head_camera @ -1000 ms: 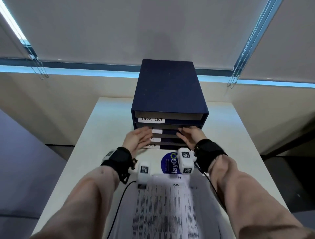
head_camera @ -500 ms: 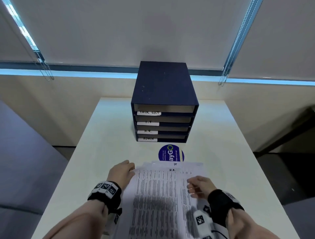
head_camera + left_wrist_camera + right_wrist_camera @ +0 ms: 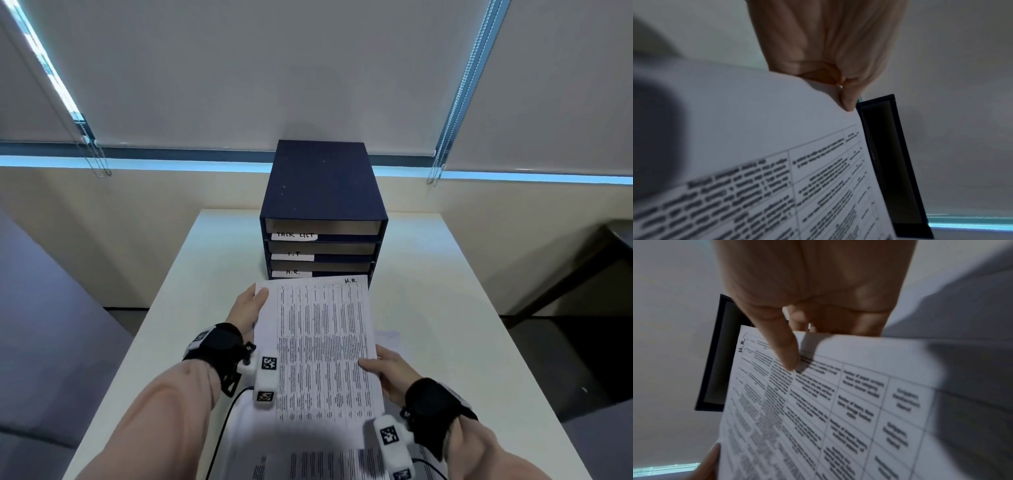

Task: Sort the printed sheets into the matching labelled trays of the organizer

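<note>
A printed sheet marked "H.R." at its top right corner is lifted off the table, its far edge close to the front of the dark blue organizer. My left hand pinches the sheet's far left corner, thumb on top. My right hand pinches its right edge, thumb on the print. The organizer's trays carry white labels: "TASK LIST", "I.T", "H.R.". The lowest tray is hidden behind the sheet.
More printed sheets lie on the white table at its near edge, under my arms. A black cable runs over the table by my left wrist. Walls and window blinds stand behind the table.
Both hands came back from the organizer's front to the stack, took hold of the top sheet and lifted it forward toward the organizer. The round blue sticker is now hidden under the sheet.
</note>
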The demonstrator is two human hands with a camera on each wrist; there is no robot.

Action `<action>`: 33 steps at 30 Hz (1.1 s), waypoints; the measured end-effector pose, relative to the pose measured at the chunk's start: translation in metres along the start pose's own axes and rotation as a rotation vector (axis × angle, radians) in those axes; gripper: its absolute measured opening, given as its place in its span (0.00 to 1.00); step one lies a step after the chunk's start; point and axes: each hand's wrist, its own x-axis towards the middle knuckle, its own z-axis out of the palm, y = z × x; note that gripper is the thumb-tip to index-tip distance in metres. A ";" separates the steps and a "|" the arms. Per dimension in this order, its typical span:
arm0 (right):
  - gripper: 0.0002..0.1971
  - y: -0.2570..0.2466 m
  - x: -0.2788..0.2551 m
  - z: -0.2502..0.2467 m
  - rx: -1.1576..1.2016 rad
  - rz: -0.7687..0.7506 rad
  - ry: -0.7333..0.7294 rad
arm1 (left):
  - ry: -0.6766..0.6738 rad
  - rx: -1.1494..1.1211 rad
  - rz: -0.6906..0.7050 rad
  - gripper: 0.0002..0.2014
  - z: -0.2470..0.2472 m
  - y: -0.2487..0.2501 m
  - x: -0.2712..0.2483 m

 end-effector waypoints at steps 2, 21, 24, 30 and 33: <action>0.16 0.000 -0.001 0.000 0.016 -0.016 -0.015 | 0.005 -0.008 0.009 0.34 0.011 0.016 -0.010; 0.19 0.017 0.021 -0.005 -0.076 -0.022 0.167 | 0.092 -0.010 -0.115 0.23 0.043 0.047 -0.039; 0.21 0.000 0.041 -0.011 -0.079 0.018 0.219 | 0.016 0.008 -0.178 0.20 0.047 0.042 -0.046; 0.34 -0.069 0.089 -0.007 -0.072 -0.019 0.322 | -0.145 0.000 -0.256 0.13 0.046 0.031 -0.040; 0.30 -0.095 0.115 -0.007 -0.057 -0.091 0.314 | -0.160 0.039 -0.246 0.12 0.049 0.036 -0.027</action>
